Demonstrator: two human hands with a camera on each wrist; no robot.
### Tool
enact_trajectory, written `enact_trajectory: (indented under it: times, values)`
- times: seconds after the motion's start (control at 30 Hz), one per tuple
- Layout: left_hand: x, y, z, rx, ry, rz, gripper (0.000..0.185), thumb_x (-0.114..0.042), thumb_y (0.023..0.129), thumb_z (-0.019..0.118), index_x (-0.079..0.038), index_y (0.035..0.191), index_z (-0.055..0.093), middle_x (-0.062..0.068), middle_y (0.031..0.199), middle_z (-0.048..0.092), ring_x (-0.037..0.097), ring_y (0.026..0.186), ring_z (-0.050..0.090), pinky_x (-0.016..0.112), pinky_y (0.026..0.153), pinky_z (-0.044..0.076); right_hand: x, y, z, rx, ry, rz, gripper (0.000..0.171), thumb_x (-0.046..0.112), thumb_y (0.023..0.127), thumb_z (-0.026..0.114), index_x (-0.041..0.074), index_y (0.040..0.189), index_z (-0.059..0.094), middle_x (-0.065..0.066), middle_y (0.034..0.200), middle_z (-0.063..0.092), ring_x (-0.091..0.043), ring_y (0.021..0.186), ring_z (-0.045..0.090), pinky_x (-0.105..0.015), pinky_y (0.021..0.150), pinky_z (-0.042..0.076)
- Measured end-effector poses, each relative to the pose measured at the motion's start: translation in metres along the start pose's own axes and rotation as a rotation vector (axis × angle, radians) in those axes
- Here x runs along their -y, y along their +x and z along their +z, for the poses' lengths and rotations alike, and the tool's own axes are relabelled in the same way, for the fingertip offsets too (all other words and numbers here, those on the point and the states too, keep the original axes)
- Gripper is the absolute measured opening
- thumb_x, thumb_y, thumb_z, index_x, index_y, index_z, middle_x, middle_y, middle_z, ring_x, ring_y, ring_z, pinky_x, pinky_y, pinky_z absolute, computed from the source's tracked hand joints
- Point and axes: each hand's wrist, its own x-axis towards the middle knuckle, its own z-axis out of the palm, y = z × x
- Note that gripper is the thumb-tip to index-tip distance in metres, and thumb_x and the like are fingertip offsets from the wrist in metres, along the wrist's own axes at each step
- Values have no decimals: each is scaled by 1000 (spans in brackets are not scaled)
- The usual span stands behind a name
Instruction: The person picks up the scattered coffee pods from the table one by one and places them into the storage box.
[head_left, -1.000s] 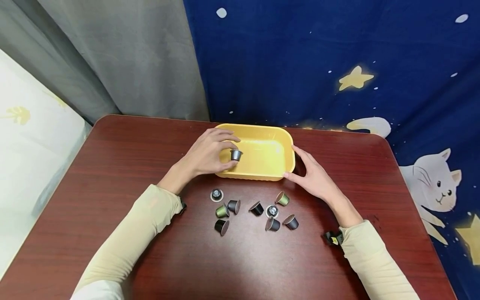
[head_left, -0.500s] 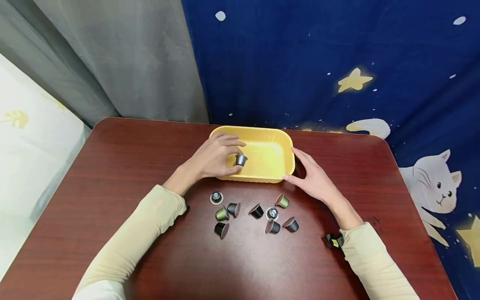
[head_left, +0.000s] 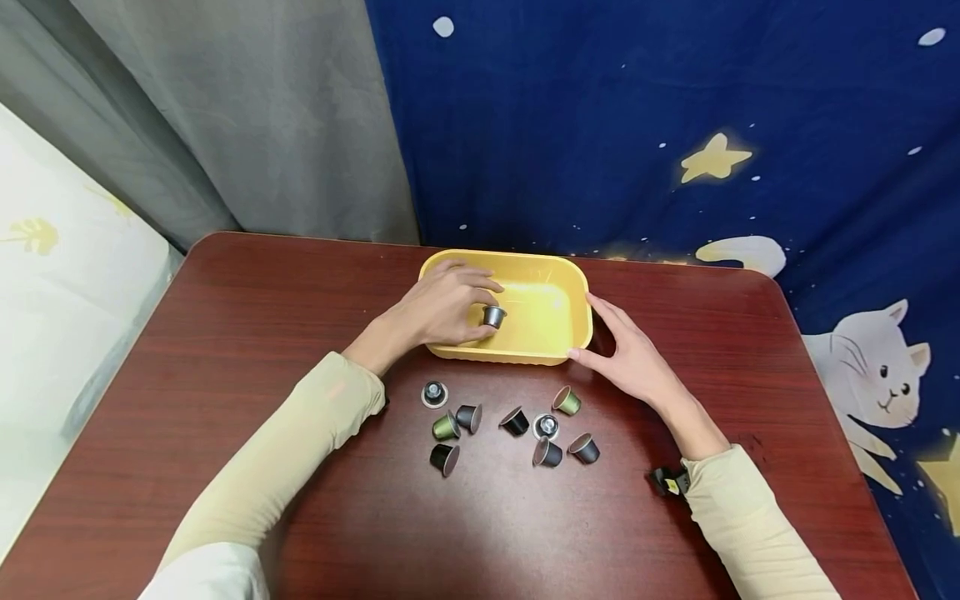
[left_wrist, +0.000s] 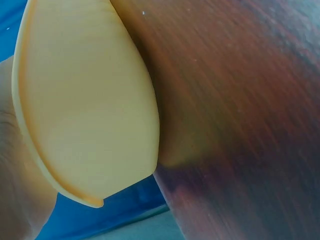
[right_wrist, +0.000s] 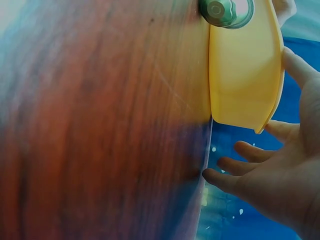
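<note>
Over the left half of the yellow plastic basin [head_left: 542, 323], my left hand [head_left: 441, 310] pinches a dark grey coffee capsule [head_left: 493, 317] between thumb and finger. My right hand [head_left: 633, 358] is at the basin's right end, thumb and forefinger touching its rim and the other fingers spread. In the left wrist view the basin's outer wall [left_wrist: 90, 100] hides the fingertips and the capsule. The right wrist view has the right hand [right_wrist: 280, 160] with straight fingers beside the basin corner.
Several coffee capsules lie scattered in front of the basin, among them green ones [head_left: 446, 427], black ones [head_left: 514, 422] and grey ones [head_left: 583, 448]. The dark red wooden table [head_left: 360, 517] ends just behind the basin, before a blue curtain [head_left: 540, 125].
My left hand has carried the grey capsule rightward, farther over the basin. The right hand has stayed at the rim, and the capsules on the table lie as before.
</note>
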Motion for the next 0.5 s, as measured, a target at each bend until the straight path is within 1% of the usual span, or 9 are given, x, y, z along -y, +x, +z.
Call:
enact_trajectory:
  times: [0.17, 0.27, 0.5]
  values:
    - [2, 3, 5, 15, 1, -11, 29, -45, 81, 71, -25, 101, 78, -6, 127, 67, 20, 132, 51, 46, 110, 31, -2, 1, 1, -7, 7, -13, 93, 52, 84, 75, 27, 159, 25, -8, 158, 32, -31, 144, 32, -57, 112, 29]
    - [2, 4, 7, 36, -5, -27, 29, -46, 80, 72, -26, 101, 78, -6, 127, 66, 20, 132, 50, 47, 111, 30, -3, 1, 2, -7, 9, -18, 94, 52, 84, 75, 27, 159, 25, -7, 158, 33, -30, 144, 32, -56, 112, 29]
    - [3, 7, 12, 133, -15, -46, 34, -48, 81, 73, -27, 107, 78, -4, 132, 64, 21, 135, 47, 47, 111, 29, -4, 1, 2, -5, 16, -9, 93, 52, 84, 75, 28, 159, 25, -7, 159, 31, -31, 145, 31, -58, 112, 29]
